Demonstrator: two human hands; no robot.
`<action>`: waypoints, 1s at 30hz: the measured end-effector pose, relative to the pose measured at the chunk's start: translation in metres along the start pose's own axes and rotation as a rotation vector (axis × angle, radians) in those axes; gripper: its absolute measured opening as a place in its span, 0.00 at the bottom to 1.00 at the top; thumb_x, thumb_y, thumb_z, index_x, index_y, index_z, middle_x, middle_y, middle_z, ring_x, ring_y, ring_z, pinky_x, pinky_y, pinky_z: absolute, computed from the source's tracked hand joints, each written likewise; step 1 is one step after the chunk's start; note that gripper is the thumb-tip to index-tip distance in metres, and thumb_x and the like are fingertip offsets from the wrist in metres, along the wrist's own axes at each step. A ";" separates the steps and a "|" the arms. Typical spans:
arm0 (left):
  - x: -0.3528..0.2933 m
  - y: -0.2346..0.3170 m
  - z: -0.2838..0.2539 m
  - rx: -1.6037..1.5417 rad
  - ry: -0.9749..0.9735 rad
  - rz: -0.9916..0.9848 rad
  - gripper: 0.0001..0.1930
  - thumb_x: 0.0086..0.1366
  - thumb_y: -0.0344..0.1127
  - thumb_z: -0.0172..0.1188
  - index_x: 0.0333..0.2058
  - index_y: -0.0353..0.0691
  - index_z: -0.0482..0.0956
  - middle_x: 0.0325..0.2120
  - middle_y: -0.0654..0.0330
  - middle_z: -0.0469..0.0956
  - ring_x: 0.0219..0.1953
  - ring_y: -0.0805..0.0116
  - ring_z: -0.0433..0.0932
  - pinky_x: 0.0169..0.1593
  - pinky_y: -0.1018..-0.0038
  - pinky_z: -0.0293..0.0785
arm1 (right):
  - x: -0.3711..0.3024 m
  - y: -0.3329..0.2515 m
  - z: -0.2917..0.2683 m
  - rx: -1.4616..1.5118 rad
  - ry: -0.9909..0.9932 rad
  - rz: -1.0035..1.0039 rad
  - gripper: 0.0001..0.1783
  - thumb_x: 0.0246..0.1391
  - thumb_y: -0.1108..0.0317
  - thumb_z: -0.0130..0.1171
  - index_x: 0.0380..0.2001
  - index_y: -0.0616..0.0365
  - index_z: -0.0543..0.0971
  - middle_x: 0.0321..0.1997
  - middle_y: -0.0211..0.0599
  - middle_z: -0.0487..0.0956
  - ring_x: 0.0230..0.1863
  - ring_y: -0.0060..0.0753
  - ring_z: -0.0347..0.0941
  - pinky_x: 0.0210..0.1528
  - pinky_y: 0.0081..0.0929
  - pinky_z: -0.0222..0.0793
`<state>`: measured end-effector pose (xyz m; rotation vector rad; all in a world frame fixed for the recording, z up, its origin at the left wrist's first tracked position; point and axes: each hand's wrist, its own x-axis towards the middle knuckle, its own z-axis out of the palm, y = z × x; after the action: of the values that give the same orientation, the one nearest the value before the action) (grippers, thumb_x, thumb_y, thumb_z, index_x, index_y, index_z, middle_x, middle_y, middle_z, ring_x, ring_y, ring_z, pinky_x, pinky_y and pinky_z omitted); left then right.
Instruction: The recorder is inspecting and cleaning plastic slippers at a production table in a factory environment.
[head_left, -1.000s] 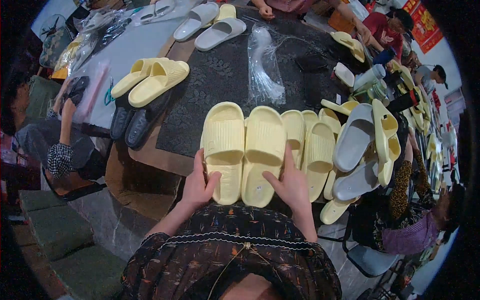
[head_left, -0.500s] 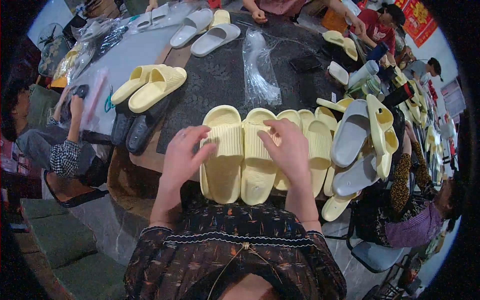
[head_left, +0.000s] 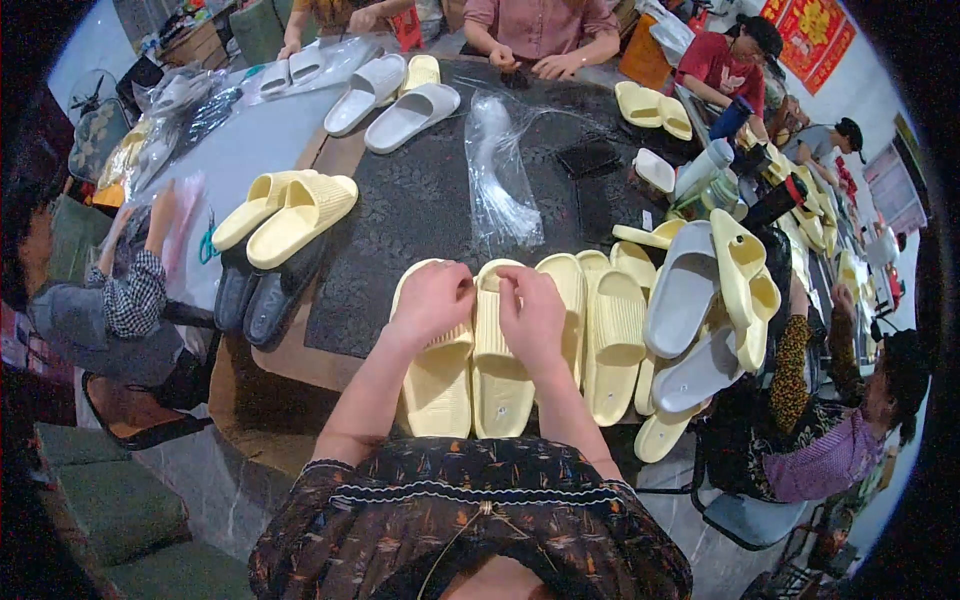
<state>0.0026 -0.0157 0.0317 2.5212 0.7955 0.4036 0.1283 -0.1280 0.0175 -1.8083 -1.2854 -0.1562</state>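
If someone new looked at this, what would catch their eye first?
Probably the row of pale yellow slippers at the lower middle, with the left hand and right hand over two of them. After that, likely the shiny clear plastic on the dark tabletop beyond, and the red poster at upper right.

The hands (head_left: 437, 302) are partly covering two yellow slippers (head_left: 440, 390); the view's lower edge is cutting off the dark garment (head_left: 390, 525).
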 end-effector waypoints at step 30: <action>-0.013 -0.011 0.009 -0.481 0.448 0.228 0.04 0.54 0.26 0.64 0.30 0.37 0.81 0.27 0.59 0.79 0.35 0.60 0.76 0.42 0.68 0.71 | 0.003 0.009 0.006 0.801 -0.202 0.436 0.05 0.60 0.70 0.58 0.35 0.60 0.78 0.33 0.24 0.75 0.33 0.13 0.67 0.37 0.14 0.65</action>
<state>-0.0086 -0.0186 0.0168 2.0884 0.4810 1.1209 0.1350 -0.1223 0.0102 -1.3571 -0.8593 0.7025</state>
